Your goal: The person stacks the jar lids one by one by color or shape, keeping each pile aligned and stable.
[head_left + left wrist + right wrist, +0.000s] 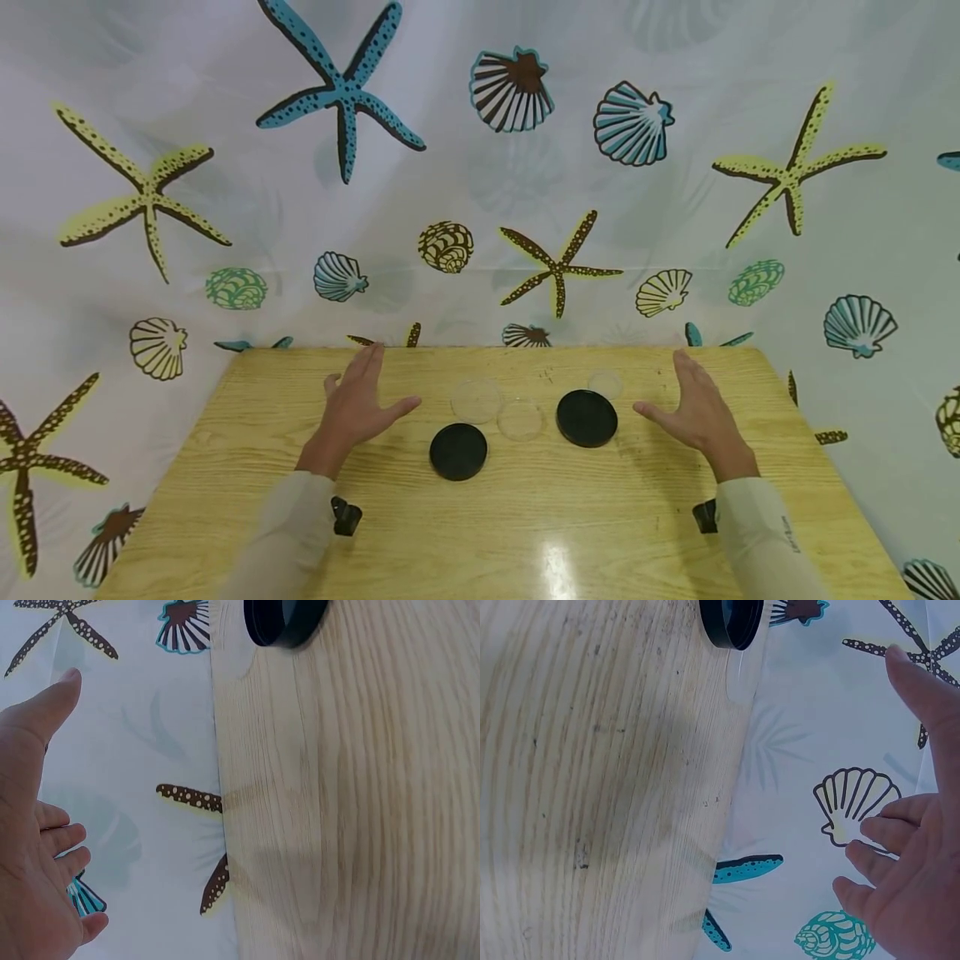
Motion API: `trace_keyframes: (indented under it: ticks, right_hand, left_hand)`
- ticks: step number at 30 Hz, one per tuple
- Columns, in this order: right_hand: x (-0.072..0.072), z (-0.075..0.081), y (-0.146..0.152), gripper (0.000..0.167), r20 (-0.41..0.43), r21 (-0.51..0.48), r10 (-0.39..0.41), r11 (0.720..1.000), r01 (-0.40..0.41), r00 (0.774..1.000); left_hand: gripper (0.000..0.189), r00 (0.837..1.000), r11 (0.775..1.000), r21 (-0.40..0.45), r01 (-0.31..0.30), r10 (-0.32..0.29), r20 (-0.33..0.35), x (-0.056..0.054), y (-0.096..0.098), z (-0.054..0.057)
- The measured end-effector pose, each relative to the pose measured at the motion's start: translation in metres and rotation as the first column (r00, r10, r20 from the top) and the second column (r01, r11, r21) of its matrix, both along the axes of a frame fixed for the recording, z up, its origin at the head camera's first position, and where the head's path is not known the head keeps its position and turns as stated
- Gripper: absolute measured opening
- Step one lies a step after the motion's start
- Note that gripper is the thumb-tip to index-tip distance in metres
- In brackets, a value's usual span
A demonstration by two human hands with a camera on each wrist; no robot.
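My left hand (357,402) is held above the left part of the table, fingers extended and thumb spread, with nothing in it. Across from it, my right hand (697,408) hovers in the same way on the right, also holding nothing. Between them lie two round black lids: the left one (458,452) closer to the front, the right one (587,418) nearest my right thumb. A raised rim shows on the right black lid (733,621) in the right wrist view. Three clear round discs lie by them: a large one (477,400), a middle one (520,418) and a small one (606,384).
The wooden table (510,517) has a pale grain and a bright reflection near its front. Behind it hangs a white curtain (465,183) printed with starfish and shells. A small black device (347,517) sits at the left wrist, another (705,517) at the right.
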State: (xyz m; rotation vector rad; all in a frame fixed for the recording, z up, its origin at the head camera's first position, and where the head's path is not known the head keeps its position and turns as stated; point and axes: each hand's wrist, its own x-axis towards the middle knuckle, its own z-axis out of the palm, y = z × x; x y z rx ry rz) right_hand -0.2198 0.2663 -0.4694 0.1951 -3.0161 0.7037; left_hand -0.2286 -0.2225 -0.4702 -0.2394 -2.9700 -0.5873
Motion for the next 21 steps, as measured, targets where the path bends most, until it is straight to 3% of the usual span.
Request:
trace_keyframes:
  ticks: [11,21]
  right_hand:
    - [0.0,0.0,-0.008,0.11,0.052,-0.057,0.009,0.998,-0.006,0.999]
    - [-0.002,-0.004,-0.014,0.106,0.086,-0.11,0.021,0.994,-0.012,0.996]
  left_hand:
    - [0.103,0.999,0.999,0.037,0.035,-0.036,0.01,-0.004,0.03,0.004]
    - [0.102,0.998,0.994,0.089,0.065,-0.063,-0.021,-0.008,0.062,0.005]
